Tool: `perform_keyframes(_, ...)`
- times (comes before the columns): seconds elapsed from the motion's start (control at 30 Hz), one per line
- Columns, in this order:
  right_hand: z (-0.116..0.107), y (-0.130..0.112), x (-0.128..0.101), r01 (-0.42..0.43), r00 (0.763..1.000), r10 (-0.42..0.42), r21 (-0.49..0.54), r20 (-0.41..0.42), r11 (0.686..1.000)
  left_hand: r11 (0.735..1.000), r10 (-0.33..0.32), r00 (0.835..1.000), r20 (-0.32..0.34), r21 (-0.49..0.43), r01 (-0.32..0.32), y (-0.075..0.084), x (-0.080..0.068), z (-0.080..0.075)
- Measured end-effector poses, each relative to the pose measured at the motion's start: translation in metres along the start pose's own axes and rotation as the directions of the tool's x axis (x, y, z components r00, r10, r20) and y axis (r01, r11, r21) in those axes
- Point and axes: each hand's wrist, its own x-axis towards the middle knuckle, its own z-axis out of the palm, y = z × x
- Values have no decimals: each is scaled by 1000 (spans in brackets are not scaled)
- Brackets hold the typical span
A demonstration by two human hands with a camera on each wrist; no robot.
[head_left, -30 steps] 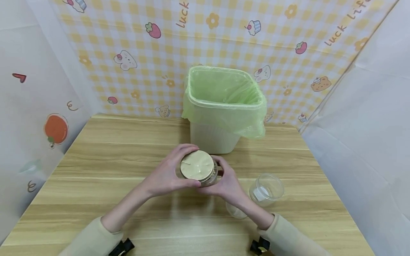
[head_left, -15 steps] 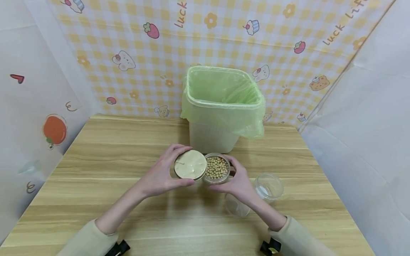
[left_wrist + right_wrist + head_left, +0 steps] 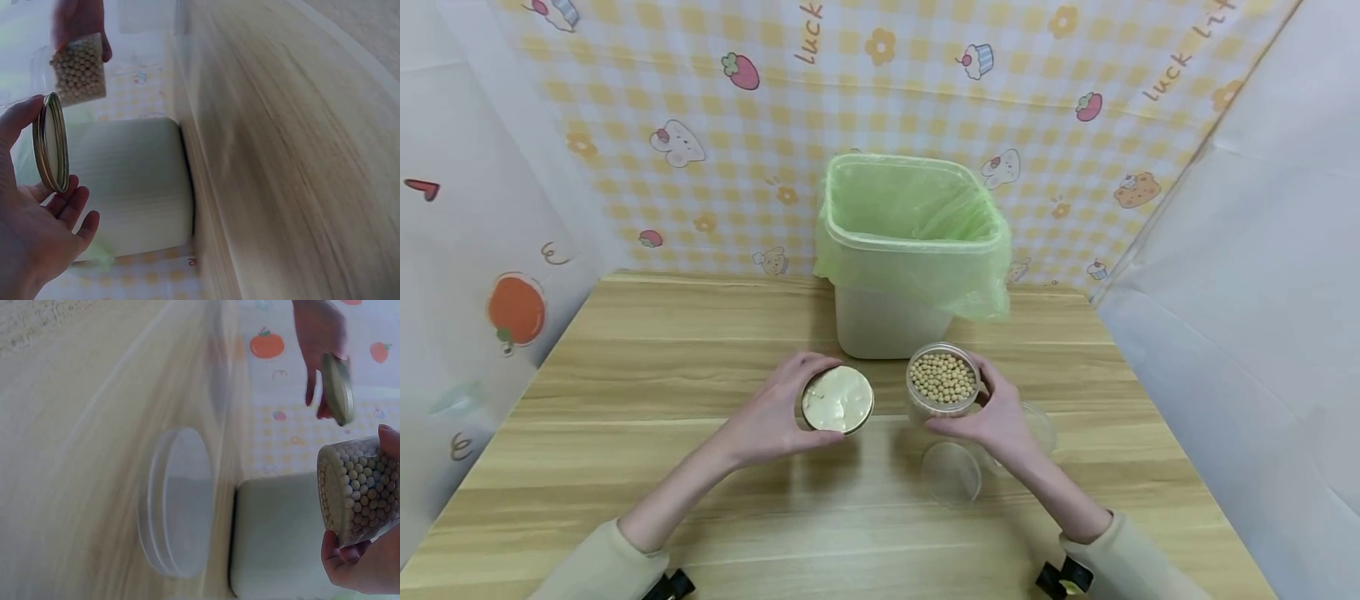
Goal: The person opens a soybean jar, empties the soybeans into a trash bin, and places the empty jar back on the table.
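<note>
Between thumb and fingers, my left hand grips a round gold metal lid by its rim, above the table; the left wrist view shows the lid edge-on. My right hand holds a clear jar of round beige beans, its top uncovered, to the right of the lid. In the right wrist view the jar looks nearly full, with fingers round its side. A flat clear lid lies on the table below the jar. Partly behind the right hand stands a clear empty container.
A pale bin stands at the back of the wooden table. Its green plastic liner folds out over the rim. A checked cloth hangs behind, with white sheets at both sides.
The gold lid has come off the jar, exposing the beans. My left hand has moved slightly left with the lid, and my right hand has carried the jar to the right.
</note>
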Motion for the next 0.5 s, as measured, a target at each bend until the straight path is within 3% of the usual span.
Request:
perform_keyframes(0.17, -15, -4, -3, -37, 999, 37, -10, -10, 999, 999, -18, 1000, 11, 35, 17, -7, 1, 11)
perform_keyframes(0.5, -36, -5, -6, -25, 999, 25, -18, -41, 1000, 988, -55, 997, 60, 145, 46, -20, 2, 33)
